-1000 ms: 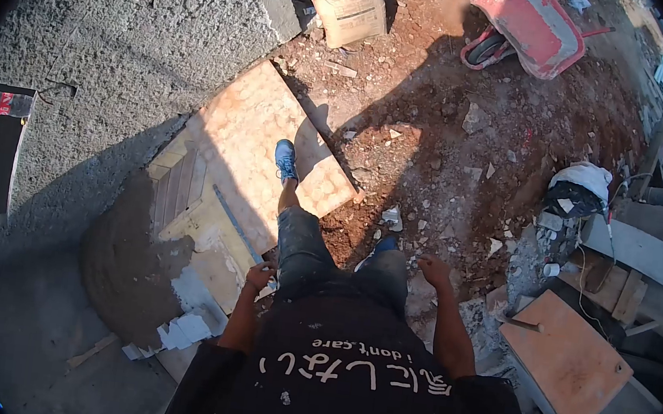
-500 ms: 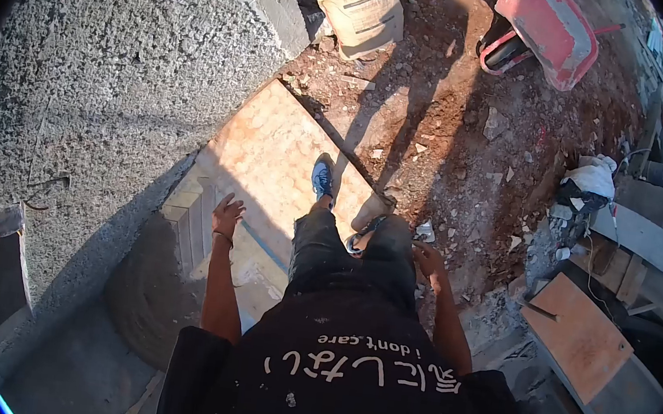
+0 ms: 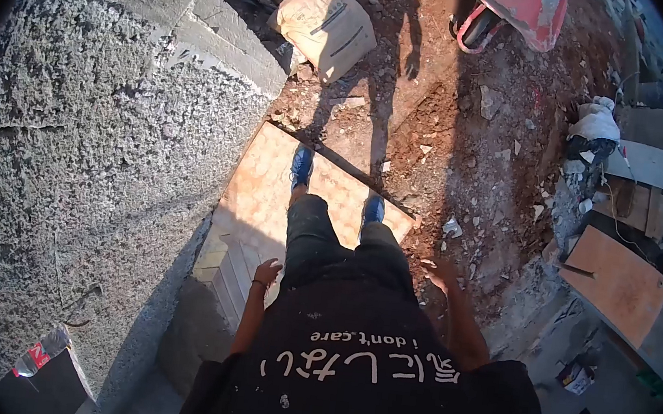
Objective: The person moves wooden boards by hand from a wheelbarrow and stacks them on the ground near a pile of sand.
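My left hand (image 3: 268, 271) hangs beside my left thigh, fingers loosely apart and holding nothing. It is above the shaded end of a plywood board (image 3: 337, 191) and some stacked light planks (image 3: 234, 287). On the other side, my right hand (image 3: 440, 277) is held out from my right thigh over the reddish dirt, with its fingers stretched and nothing in them. Both my feet, in blue shoes (image 3: 301, 165), stand on the sunlit part of the board.
A rough concrete wall (image 3: 86, 138) rises on the left. Ahead are a full paper sack (image 3: 327, 27) and a red wheelbarrow (image 3: 526, 8) on rubble-strewn dirt (image 3: 498, 177). A plastic bottle (image 3: 32, 359) lies at lower left. Another wooden board (image 3: 617, 284) rests at right.
My right foot has come forward onto the board, near its far edge. My left hand has moved in towards my thigh. The view has shifted, with the wheelbarrow now nearer the top edge.
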Tool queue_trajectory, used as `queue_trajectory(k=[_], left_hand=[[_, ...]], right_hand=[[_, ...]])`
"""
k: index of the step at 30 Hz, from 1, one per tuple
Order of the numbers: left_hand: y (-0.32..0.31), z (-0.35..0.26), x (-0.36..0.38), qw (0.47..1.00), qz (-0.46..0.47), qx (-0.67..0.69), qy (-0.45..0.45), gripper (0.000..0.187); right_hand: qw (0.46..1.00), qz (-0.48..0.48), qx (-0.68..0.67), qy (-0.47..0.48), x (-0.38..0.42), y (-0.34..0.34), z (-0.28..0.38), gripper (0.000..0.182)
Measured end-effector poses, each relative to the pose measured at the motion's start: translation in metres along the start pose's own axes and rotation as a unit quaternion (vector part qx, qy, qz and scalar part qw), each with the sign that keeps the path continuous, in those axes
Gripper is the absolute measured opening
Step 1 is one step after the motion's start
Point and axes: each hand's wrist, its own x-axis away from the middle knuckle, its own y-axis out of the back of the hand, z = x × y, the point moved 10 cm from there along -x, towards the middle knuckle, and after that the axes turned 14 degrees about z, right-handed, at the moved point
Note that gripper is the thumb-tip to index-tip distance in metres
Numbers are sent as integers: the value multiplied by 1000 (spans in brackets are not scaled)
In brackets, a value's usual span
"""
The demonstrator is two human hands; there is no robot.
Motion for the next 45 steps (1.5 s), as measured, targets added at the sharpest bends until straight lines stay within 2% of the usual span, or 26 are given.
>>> queue_trajectory(k=[2,3,4,6,8,9,10,11,12,14,16,17,18,20,21,23,24,25,26,28,29,32,36,38,41,45], left_hand=[[36,-12,-4,965,3,-250,-75,41],[44,-39,-11,957,30,-276,-79,41],[72,-55,-13,970,40,-232,-56,41],[129,-86,-14,989,39,-135,-37,40],[187,-117,-37,999,27,-25,0,39],[213,-134,-51,998,12,32,49,38],[239,-97,-6,990,-17,82,117,38],[256,-142,-3,996,-36,67,42,41],[304,-145,-37,993,-65,100,-1,43],[312,-228,-18,980,-105,153,-74,43],[294,-305,-15,982,-52,110,-143,43],[278,-341,-17,979,-32,98,-173,44],[264,-362,-15,978,-15,82,-194,44],[232,-392,-13,969,35,52,-239,43],[224,-393,-15,967,32,50,-246,43],[187,-376,-33,971,130,47,-197,40],[168,-379,-25,979,86,-53,-179,40],[152,-377,-31,970,88,-133,-183,41],[140,-372,-30,957,90,-207,-182,41],[169,-319,-71,925,77,-301,-220,42],[152,-322,-42,914,98,-364,-152,42],[155,-296,-37,948,146,-283,-18,43],[183,-317,-60,961,117,-230,-98,41],[200,-328,-62,980,95,-160,-64,43],[208,-344,-71,993,103,-43,-44,49],[207,-373,-91,989,80,-103,-68,43]], right_hand=[[992,-71,63,-86,-20,-12,63,29],[981,-111,96,-128,-23,-16,100,28],[965,-144,129,-178,14,-28,117,27],[990,-118,20,-72,-5,-87,161,28],[991,-50,-84,-95,-6,-139,255,35],[989,-101,-72,-80,-22,-138,269,33],[985,-136,-73,-78,-23,-158,266,31],[983,-156,-68,-66,-11,-186,268,30],[981,-190,-37,-29,-15,-170,288,29],[981,-184,-38,-45,-8,-194,286,28],[985,-171,-22,-30,-6,-206,274,29],[984,-102,-28,-141,-4,-210,271,26],[984,-93,-33,-146,-1,-220,261,26],[953,-150,-250,-87,2,-216,229,27],[942,-159,-260,-138,12,-209,225,31],[941,-160,-270,-129,15,-204,215,31],[941,-160,-271,-126,9,-200,206,31],[941,-187,-277,-54,6,-191,213,33],[943,-215,-250,-52,12,-185,213,34],[915,-246,-315,-61,29,-197,201,34],[918,-236,-311,-74,35,-208,191,31],[924,-181,-312,-128,50,-234,205,31],[918,-189,-328,-120,44,-264,198,32],[908,-218,-337,-119,47,-261,205,30],[840,-188,-502,-84,46,-269,245,26],[871,-224,-426,-101,33,-244,257,20]])
